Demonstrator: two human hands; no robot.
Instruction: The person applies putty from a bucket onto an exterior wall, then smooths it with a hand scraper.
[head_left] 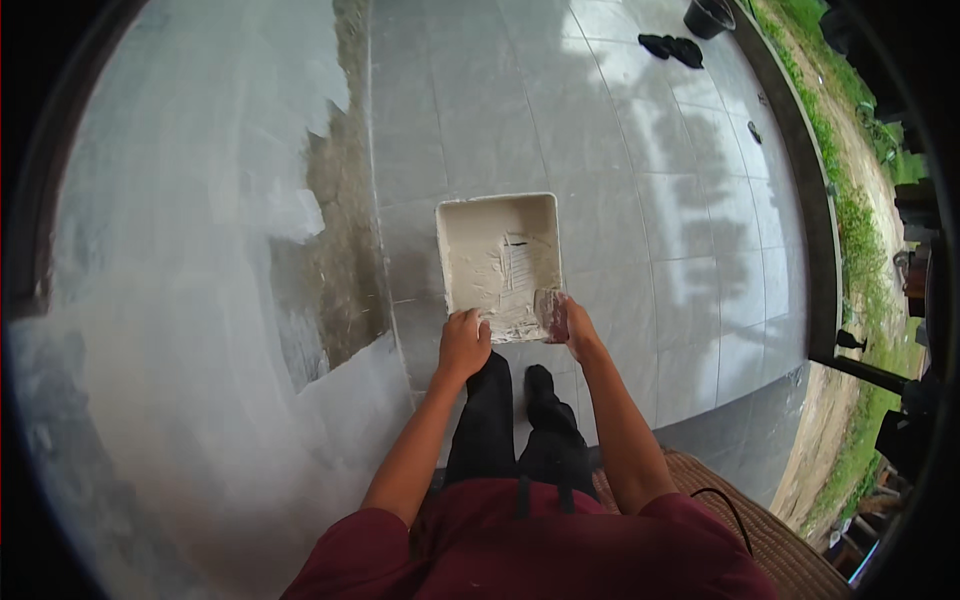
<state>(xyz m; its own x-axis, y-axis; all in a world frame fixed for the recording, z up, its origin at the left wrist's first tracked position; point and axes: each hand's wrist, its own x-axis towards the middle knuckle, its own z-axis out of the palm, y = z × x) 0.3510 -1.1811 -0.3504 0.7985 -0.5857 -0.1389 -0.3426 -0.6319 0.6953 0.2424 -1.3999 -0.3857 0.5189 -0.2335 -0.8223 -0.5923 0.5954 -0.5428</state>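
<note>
A rectangular tray [500, 222] with cream-coloured paint and a ribbed patch inside is in front of me, above or on the tiles; I cannot tell which. My left hand [465, 345] is closed on its near left corner, with the thumb over the rim. At the near right corner, my right hand [582, 330] grips a wide, flat tool [551, 315], dark red and smeared with paint. The tool overlaps the tray's edge, and its exact kind is unclear. Thick streaks of paint coat the near half of the tray.
To the left stands a wall [190, 250], partly coated white, with a bare brownish strip [345, 230]. Grey floor tiles [590, 220] spread to the right. Black shoes or cloths [672, 48] and a dark bucket [709, 18] are far right. A woven brown surface [730, 510] lies near right.
</note>
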